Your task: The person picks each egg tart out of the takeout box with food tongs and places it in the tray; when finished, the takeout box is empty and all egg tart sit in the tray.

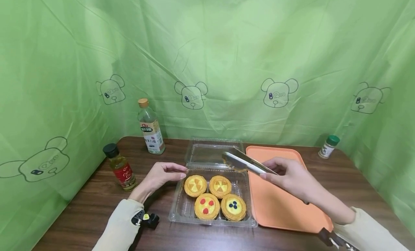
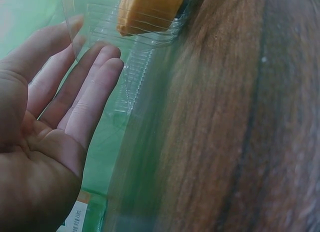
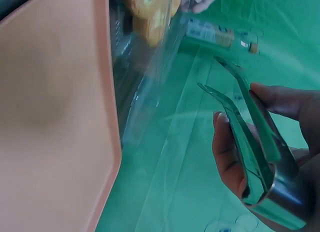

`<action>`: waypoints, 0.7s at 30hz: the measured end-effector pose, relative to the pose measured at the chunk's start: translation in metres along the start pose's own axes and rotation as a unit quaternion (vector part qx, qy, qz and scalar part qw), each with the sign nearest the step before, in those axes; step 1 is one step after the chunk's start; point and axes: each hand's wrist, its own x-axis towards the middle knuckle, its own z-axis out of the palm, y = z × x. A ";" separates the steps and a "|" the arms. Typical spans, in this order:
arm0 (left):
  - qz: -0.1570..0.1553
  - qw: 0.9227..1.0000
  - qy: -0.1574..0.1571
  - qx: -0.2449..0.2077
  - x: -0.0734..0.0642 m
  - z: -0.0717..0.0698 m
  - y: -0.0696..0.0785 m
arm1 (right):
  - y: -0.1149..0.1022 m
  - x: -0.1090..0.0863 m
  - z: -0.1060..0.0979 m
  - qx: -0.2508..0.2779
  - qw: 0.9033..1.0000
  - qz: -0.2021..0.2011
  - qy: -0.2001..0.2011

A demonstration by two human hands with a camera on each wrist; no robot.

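We have four tarts in the open box near the surface's front edge. Our left hand pinches its rim at the back left corner; our right hand grips the tongs, arms parted. The tarts look light, their crusts crumbly: best held gently by the sides, off the soft-looking filling.

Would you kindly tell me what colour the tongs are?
The tongs are shiny silver, best seen in the head view.

The tongs were silver, the tarts golden-yellow, the box colourless, the tray orange, the table brown-grained, the curtain green with dark bear outlines.
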 end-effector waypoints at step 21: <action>0.005 1.000 0.004 0.008 -0.001 0.000 0.002 | -0.033 0.030 0.042 -0.037 0.991 -0.088 -0.089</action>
